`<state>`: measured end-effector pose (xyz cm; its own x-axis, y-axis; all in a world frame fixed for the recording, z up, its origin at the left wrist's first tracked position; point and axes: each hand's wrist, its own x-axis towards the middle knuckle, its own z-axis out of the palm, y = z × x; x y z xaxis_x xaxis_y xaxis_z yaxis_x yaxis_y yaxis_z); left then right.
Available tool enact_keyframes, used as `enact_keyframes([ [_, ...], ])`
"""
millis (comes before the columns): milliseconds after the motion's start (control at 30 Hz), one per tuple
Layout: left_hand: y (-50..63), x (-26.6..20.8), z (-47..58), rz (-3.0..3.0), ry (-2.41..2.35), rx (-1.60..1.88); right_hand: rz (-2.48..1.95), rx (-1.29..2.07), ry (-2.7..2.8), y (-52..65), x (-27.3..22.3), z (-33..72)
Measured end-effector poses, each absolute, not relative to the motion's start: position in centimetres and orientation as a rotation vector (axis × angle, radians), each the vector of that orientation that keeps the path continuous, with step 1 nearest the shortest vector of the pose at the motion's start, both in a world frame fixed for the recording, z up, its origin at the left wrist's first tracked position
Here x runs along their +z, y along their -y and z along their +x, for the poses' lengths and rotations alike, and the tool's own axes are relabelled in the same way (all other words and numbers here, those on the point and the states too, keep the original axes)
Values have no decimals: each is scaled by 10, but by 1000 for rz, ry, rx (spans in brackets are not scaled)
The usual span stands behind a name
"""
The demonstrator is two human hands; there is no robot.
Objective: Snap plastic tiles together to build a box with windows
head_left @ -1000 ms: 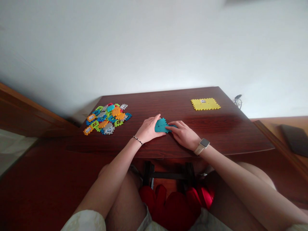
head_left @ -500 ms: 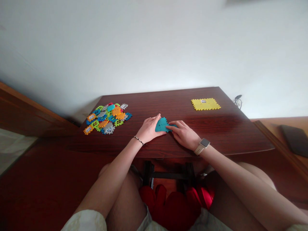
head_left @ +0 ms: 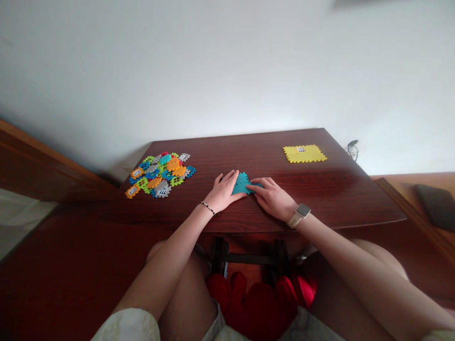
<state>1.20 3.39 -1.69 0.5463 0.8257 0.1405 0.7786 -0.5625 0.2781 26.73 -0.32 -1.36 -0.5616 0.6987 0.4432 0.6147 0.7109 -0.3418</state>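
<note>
Teal interlocking puzzle tiles (head_left: 241, 182) with toothed edges lie near the front middle of the table, seemingly joined, with seams showing. My left hand (head_left: 223, 192) grips them from the left, fingers along the far-left side and thumb at the near edge. On the right side, my right hand (head_left: 273, 196) holds a teal piece that sticks out, its index finger pressing on top. The fingers partly cover the tiles, so how far the pieces interlock is hidden.
A pile of mixed-colour toothed tiles (head_left: 161, 173), some with window prints, spreads over the table's left side. At the back right lies a flat yellow joined panel (head_left: 305, 154) with a window piece. The dark wooden table (head_left: 227, 151) meets the white wall.
My left hand has shifted slightly right and its fingers have spread a little over the teal tiles. My right hand stays almost in place.
</note>
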Motion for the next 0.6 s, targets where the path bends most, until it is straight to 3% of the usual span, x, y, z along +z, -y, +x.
enact_keyframes([
  [600,-24,-11,22,2701,-1370,471,-1022,182,2352,2,-14,267],
])
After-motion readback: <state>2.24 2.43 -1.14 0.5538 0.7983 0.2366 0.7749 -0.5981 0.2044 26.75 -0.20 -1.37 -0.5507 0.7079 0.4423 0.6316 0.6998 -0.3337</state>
